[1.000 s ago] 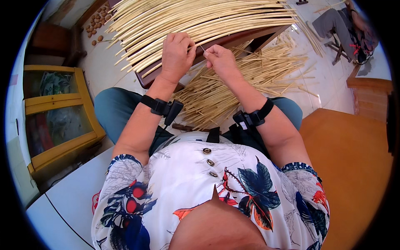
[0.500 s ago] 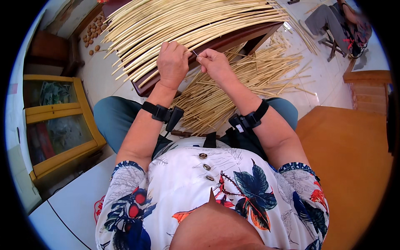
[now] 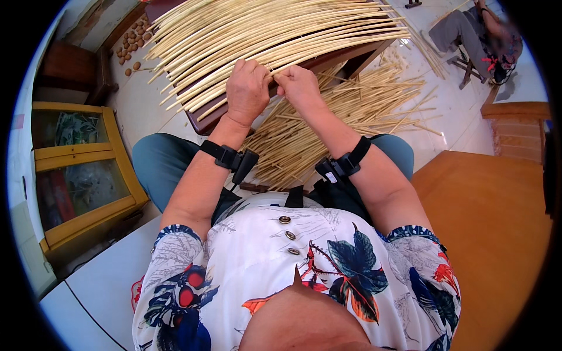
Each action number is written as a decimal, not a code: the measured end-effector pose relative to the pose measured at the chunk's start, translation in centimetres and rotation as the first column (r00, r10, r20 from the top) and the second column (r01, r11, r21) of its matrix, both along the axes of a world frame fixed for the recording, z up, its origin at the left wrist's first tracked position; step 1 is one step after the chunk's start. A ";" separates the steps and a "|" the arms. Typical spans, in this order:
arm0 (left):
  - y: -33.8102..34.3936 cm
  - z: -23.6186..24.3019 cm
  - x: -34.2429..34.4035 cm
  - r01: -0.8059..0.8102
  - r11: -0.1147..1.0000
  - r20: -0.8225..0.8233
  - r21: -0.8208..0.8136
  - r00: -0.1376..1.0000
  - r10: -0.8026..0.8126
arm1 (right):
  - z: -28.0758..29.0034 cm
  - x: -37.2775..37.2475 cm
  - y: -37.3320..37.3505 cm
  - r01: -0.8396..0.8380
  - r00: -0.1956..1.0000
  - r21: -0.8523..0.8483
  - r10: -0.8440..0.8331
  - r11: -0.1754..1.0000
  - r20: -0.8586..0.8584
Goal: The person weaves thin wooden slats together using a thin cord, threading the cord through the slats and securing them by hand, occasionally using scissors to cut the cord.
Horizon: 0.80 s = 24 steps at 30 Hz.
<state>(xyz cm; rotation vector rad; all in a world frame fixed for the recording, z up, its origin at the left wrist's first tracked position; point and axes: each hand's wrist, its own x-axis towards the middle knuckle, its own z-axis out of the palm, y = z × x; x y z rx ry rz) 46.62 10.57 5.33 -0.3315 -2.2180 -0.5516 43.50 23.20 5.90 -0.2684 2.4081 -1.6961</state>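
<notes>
Pale, peeled plant stalks [image 3: 234,44] lie side by side like a mat across a dark red wooden table [image 3: 202,124]. My left hand [image 3: 247,90] is closed at the near edge of this row, its fingers curled round the outermost stalk. Close beside it, my right hand [image 3: 300,88] pinches at the same edge, thumb and forefinger pressed together. Whatever sits between those right fingertips is too small and covered to make out. A short light-coloured stitch or tie shows on the stalks just by the fingertips.
Loose stalks [image 3: 351,111] are heaped on the tiled floor below the table. Another person [image 3: 468,38] sits on a low stool at the far right. A glass-fronted yellow cabinet [image 3: 126,155] stands left, an orange-brown wooden surface [image 3: 480,234] right. Round brown objects [image 3: 129,47] lie far left.
My right hand has come in closer to the left one at the stalk edge. The thin dark needle-like piece seen between the hands before is now hidden. The stalks have shifted slightly.
</notes>
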 end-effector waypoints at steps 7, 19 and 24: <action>0.5 -0.7 -0.5 -0.009 0.998 -0.009 0.058 1.000 0.010 | 0.5 0.1 0.1 0.126 0.960 -0.253 -0.053 0.959 0.276; 2.0 -2.2 -2.5 0.032 0.999 -0.017 0.036 0.999 -0.031 | -0.4 -2.8 1.3 0.159 0.919 -0.208 -0.068 0.965 0.388; 2.7 -2.8 -3.1 0.022 0.999 -0.011 0.025 1.000 -0.022 | -0.1 -4.2 2.1 0.091 0.896 -0.088 -0.043 0.992 0.441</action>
